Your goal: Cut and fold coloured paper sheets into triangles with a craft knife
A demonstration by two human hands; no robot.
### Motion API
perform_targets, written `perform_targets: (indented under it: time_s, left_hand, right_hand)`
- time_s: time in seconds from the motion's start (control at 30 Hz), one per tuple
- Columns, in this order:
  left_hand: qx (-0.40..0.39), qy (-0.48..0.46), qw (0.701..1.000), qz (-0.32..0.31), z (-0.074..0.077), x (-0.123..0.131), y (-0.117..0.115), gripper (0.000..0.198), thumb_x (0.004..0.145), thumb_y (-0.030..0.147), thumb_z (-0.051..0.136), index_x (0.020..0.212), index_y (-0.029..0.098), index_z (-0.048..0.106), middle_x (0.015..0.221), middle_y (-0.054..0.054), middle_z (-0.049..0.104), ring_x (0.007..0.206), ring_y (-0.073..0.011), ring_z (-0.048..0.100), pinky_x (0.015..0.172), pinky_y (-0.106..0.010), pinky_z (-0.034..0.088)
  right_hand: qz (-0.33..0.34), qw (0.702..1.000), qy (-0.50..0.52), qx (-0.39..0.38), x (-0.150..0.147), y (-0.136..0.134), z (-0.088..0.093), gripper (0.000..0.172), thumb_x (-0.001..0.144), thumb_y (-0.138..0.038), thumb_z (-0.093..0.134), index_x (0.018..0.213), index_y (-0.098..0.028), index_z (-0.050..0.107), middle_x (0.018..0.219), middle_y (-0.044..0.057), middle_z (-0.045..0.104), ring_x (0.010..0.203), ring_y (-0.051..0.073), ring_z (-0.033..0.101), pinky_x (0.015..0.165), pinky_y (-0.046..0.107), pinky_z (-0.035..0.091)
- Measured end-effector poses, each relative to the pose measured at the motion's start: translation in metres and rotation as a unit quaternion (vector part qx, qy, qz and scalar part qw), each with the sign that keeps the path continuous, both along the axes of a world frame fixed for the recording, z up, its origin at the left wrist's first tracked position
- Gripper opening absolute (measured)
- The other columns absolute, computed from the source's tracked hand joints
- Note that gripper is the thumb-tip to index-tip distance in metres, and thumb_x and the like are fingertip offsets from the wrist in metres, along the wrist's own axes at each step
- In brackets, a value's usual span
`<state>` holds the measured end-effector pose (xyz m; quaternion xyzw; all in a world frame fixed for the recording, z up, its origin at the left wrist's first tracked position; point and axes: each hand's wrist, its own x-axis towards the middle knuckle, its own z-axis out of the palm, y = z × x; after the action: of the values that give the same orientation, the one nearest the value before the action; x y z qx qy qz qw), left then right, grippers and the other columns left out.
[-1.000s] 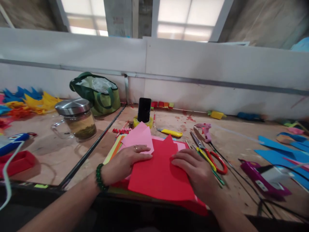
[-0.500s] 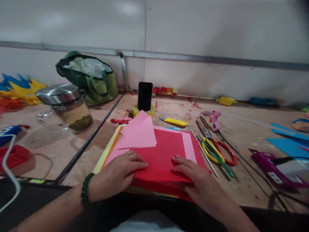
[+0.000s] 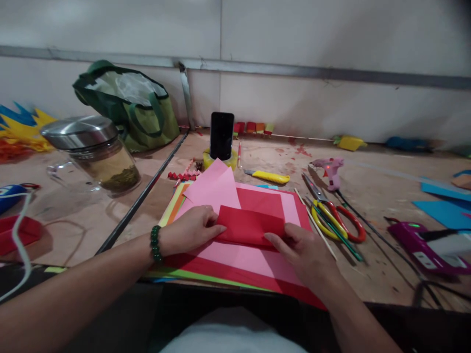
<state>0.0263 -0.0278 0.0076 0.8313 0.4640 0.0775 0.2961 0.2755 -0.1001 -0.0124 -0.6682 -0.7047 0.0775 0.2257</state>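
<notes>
Paper [image 3: 247, 226], red, runs lengthwise left to right, the left hand [image 3: 190, 229] and right hand [image 3: 308, 249] pinching opposite ends between their fingers.

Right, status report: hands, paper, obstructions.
Left hand and right hand pinching folded red paper by its ends. Pink pieces just beyond, not covering it.

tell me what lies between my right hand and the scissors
In the head view, a thin pale stick lies between your right hand and the scissors, with the paper stack's red edge beside it.
</notes>
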Motion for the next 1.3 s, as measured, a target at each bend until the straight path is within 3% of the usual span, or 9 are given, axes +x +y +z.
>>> perform_targets:
  time_s: [0.13, 0.4, 0.6, 0.8, 1.03, 1.3]
  left_hand:
    - [-0.003, -0.011, 1.000, 0.008, -0.0021, -0.0007, -0.0013, 0.033, 0.083, 0.040, 0.053, 0.060, 0.018, 0.043, 0.067, 0.001, 0.049, 0.058, -0.0121, 0.042, 0.056, -0.025, 0.034]
    - [0.021, 0.020, 1.000, 0.000, -0.0049, -0.0010, -0.0068, 0.036, 0.085, 0.037, 0.055, 0.057, 0.017, 0.045, 0.068, 0.001, 0.050, 0.057, -0.0114, 0.044, 0.057, -0.026, 0.032]
    - [0.021, 0.021, 1.000, -0.002, -0.0034, -0.0028, -0.0092, 0.037, 0.085, 0.038, 0.054, 0.057, 0.017, 0.046, 0.068, 0.001, 0.050, 0.057, -0.0110, 0.044, 0.056, -0.027, 0.031]
    - [0.028, 0.011, 1.000, -0.006, -0.0056, -0.0039, -0.0089, 0.036, 0.086, 0.037, 0.054, 0.057, 0.017, 0.046, 0.067, 0.001, 0.049, 0.058, -0.0117, 0.044, 0.057, -0.026, 0.031]
    - [0.028, 0.024, 0.999, -0.014, -0.0074, -0.0047, -0.0079, 0.036, 0.086, 0.039, 0.052, 0.058, 0.017, 0.047, 0.068, 0.000, 0.048, 0.058, -0.0125, 0.044, 0.056, -0.027, 0.030]
    - [0.031, 0.038, 0.999, -0.019, -0.0064, -0.0041, -0.0079, 0.036, 0.087, 0.038, 0.051, 0.058, 0.018, 0.046, 0.069, 0.000, 0.049, 0.057, -0.0125, 0.043, 0.056, -0.027, 0.031]
  right_hand:
    - [0.017, 1.000, -0.006, 0.011, -0.0020, 0.0009, -0.0008, 0.036, 0.080, -0.041, 0.060, 0.056, -0.022, 0.041, 0.054, -0.004, 0.047, 0.047, 0.011, 0.042, 0.045, 0.024, 0.030]
    - [0.005, 0.999, 0.040, 0.024, -0.0006, 0.0027, -0.0050, 0.042, 0.080, -0.056, 0.056, 0.056, -0.022, 0.046, 0.056, -0.002, 0.052, 0.047, 0.012, 0.044, 0.045, 0.025, 0.034]
    - [0.014, 0.998, 0.044, 0.030, -0.0026, 0.0035, -0.0035, 0.043, 0.081, -0.057, 0.055, 0.058, -0.022, 0.046, 0.058, -0.001, 0.052, 0.050, 0.013, 0.045, 0.048, 0.027, 0.035]
    - [0.060, 0.994, 0.092, -0.026, 0.0032, -0.0010, 0.0027, 0.033, 0.090, -0.042, 0.050, 0.064, -0.022, 0.048, 0.063, -0.001, 0.052, 0.057, 0.014, 0.049, 0.053, 0.027, 0.039]
    - [0.054, 0.993, 0.100, 0.014, 0.0025, -0.0033, -0.0062, 0.030, 0.086, -0.033, 0.057, 0.060, -0.021, 0.050, 0.072, 0.003, 0.055, 0.066, 0.016, 0.054, 0.062, 0.030, 0.045]
    - [0.049, 0.994, 0.093, 0.021, 0.0007, -0.0020, -0.0069, 0.029, 0.084, -0.031, 0.060, 0.058, -0.020, 0.053, 0.071, 0.003, 0.056, 0.066, 0.017, 0.056, 0.062, 0.031, 0.046]
